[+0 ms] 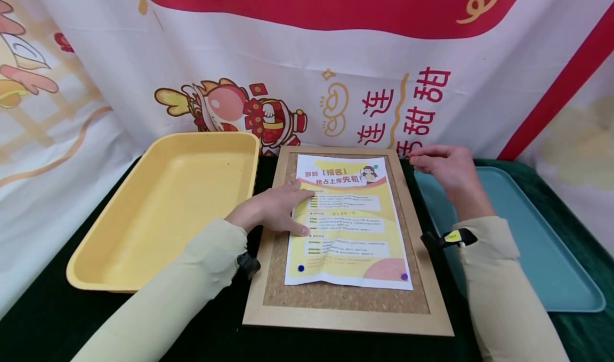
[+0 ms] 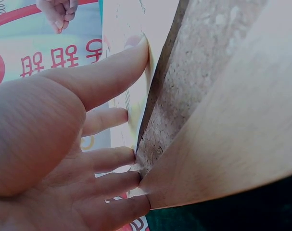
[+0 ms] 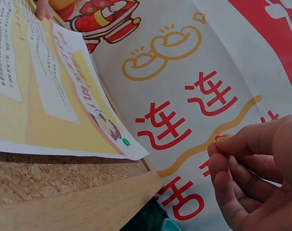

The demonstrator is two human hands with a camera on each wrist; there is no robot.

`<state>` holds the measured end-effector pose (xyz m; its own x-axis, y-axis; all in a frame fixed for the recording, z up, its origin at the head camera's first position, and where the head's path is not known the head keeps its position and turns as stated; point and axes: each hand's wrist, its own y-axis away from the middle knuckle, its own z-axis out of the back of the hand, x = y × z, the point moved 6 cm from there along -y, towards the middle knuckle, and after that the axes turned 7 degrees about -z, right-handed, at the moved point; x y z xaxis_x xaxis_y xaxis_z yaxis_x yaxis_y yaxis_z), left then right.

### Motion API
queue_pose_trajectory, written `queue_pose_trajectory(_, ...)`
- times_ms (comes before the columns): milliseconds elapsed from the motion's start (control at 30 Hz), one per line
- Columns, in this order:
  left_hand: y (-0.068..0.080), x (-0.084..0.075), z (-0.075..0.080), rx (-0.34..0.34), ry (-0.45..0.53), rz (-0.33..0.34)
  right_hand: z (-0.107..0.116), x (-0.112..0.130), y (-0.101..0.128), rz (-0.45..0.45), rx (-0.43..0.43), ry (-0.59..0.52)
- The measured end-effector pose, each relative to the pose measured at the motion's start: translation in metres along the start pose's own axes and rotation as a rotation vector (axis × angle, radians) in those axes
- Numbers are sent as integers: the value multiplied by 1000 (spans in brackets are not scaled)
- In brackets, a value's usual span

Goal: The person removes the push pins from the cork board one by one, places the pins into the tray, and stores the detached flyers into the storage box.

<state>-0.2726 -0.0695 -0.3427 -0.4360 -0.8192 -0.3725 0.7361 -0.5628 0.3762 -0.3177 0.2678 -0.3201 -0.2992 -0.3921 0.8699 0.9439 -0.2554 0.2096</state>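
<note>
A yellow and white printed poster (image 1: 345,234) lies on a framed cork board (image 1: 331,300). A blue pushpin (image 1: 301,268) is at its lower left corner, a purple pushpin (image 1: 404,276) at the lower right and a green pushpin (image 3: 126,142) at the upper right. My left hand (image 1: 280,207) rests on the poster's left side, fingers spread and nearly straight. Beyond the board's upper right corner, my right hand (image 1: 448,173) is raised and pinches a tiny red pushpin (image 3: 217,138) between thumb and forefinger. Only a bit of its red head shows; its point is hidden.
To the left of the board stands a yellow tray (image 1: 192,202), and to the right a blue tray (image 1: 527,234), partly behind the right forearm. A dark green cloth (image 1: 206,330) covers the table. Behind hangs a printed white and red banner (image 1: 288,47).
</note>
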Motion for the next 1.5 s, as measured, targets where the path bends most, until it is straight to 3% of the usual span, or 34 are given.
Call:
queue_pose_trajectory(900, 0, -3, -2, 2, 19, 12, 22, -41, -20, -125, -2, 90)
queue_pose_trajectory(1167, 1, -3, -3, 4, 31, 20, 26, -57, -26, -192, 0, 74)
queue_pose_trajectory(1500, 3, -2, -1, -2, 23, 22, 30, -65, -31, -210, -15, 80)
